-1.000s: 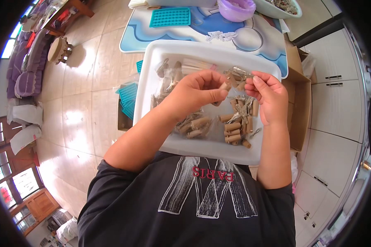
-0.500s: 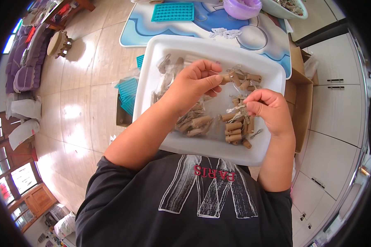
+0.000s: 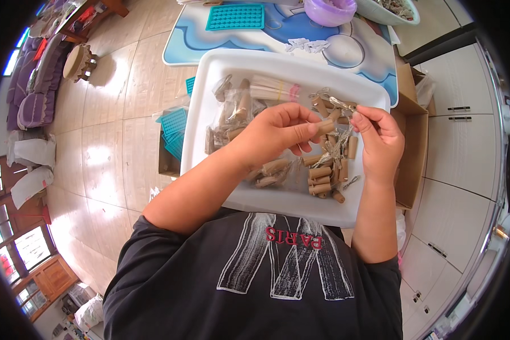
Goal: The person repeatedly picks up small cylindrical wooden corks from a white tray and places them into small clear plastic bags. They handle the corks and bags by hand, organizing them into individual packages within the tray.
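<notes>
Gripping with the left hand (image 3: pixel 282 131) a short, matte tan cylinder (image 3: pixel 325 126), blunt-ended and slightly tilted, above the white tub (image 3: pixel 209 63). Pinching with the right hand (image 3: pixel 382 139), near but apart from the left, a thin, pale, shiny strand (image 3: pixel 340 102). Held over a jumble of similar tan pegs (image 3: pixel 319 181), tangled with looped silvery cords (image 3: pixel 336 148)

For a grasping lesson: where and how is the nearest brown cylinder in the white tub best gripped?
Probably pinch the brown cylinder across its rounded sides, from above: it lies on its side at the near edge of the heap, beside bare tub.
</notes>
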Demonstrator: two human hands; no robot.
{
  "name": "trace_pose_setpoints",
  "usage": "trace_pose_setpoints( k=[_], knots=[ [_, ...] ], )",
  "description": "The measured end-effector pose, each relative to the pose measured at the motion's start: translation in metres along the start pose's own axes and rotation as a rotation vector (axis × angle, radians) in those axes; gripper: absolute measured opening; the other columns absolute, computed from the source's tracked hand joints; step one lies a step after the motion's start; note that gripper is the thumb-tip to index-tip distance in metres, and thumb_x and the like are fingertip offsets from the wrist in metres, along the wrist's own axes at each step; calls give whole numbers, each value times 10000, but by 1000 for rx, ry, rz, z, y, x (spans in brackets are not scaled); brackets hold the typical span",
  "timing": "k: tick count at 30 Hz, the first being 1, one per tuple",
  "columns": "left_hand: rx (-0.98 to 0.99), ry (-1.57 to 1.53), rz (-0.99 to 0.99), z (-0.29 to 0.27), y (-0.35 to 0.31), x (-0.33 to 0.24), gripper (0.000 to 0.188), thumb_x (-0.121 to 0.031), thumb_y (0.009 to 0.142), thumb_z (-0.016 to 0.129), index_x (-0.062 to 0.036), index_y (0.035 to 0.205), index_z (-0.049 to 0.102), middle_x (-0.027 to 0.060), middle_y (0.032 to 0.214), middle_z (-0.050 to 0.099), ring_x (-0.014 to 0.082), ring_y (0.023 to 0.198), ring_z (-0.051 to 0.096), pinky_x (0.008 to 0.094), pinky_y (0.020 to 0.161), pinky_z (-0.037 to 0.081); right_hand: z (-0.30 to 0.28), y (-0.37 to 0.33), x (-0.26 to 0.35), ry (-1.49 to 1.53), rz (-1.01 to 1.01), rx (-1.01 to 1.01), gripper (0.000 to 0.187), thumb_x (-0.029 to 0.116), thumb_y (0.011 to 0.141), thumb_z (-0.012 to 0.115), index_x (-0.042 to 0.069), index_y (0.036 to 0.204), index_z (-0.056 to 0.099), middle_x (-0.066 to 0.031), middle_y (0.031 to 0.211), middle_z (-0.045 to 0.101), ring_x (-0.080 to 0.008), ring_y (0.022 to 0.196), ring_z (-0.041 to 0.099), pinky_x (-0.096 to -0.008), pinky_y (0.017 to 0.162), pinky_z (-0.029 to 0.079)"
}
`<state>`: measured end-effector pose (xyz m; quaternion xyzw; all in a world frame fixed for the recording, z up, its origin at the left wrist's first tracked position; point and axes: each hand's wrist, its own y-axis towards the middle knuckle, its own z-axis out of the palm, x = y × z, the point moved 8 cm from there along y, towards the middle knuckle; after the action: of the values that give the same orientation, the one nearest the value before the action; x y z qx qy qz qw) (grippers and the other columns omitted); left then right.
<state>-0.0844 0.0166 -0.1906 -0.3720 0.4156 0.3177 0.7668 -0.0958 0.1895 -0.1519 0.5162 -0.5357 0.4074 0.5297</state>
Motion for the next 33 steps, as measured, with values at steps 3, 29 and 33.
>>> trace_pose_setpoints(
  k=[3,29,33],
  knots=[
    [-56,66,75,-7,1,-8,255,-222,915,516,-16,1064,531,56,888,624,89,737,576,214,644,459,5,1,7,-278,-81,136,75,25,798,647,-6,864,633,-8,775,596,-63,661,512,-186,621,419],
    [-153,218,292,-2,-3,-10,206,-173,953,439,-7,1056,504,15,920,558,71,852,514,247,750,441,40,-28,-9,137,127,186,200,67,834,617,1,1021,588,2,766,563,-58,650,511,-191,606,430],
    [-244,377,178,-32,12,-10,207,-207,922,486,-26,982,566,67,873,605,132,814,565,280,726,453,36,-26,-31,251,254,141,197,83,847,602,2,1025,580,-4,776,564,-65,659,513,-193,606,423]
  ],
)
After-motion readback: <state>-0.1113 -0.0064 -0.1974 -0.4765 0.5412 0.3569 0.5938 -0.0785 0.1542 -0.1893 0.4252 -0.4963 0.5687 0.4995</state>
